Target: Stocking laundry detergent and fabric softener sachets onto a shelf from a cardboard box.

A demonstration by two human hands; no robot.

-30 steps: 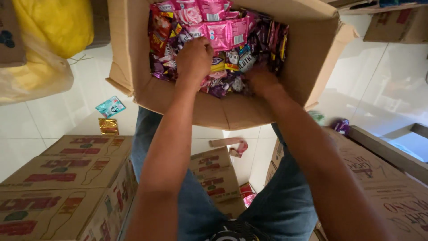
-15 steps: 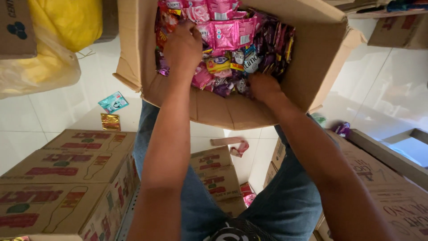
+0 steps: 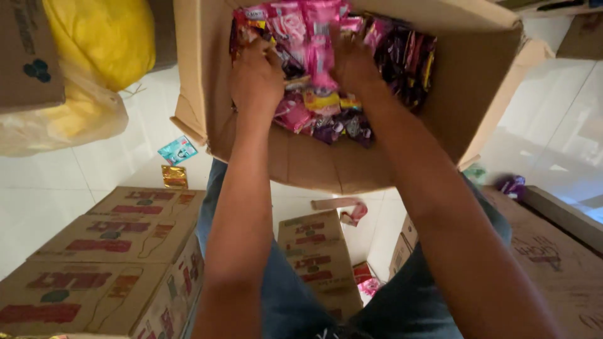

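Our left hand (image 3: pixel 256 75) is sunk into the heap of snack packets (image 3: pixel 333 94) inside the big open cardboard box (image 3: pixel 314 169), its fingers curled down among the wrappers, though we cannot tell whether they are closed on any one packet. Our right hand (image 3: pixel 355 63) lies just beside it, deeper in the pile, bent over a long pink packet (image 3: pixel 320 44); how firm its hold is we cannot tell either, since the fingertips are buried.

As for how far along we are, the box looks close to full, with packets heaped up toward its far rim and nothing lifted clear of it. Both hands are at work in the top layer, so we judge the handling of these packets to be in its middle, not near an end.

The box is tipped toward us over our knees, its near wall facing the camera and its flaps spread. It holds pink, purple, dark and yellow wrappers, mixed with no order we can see.

A few strays lie on the white tiled floor (image 3: pixel 38 207): a blue-green packet (image 3: pixel 177 150) and a gold one (image 3: pixel 174 177) to our left. Closed printed cartons (image 3: pixel 113 251) stand around our legs, and a yellow bag (image 3: pixel 100 37) sits at the upper left.
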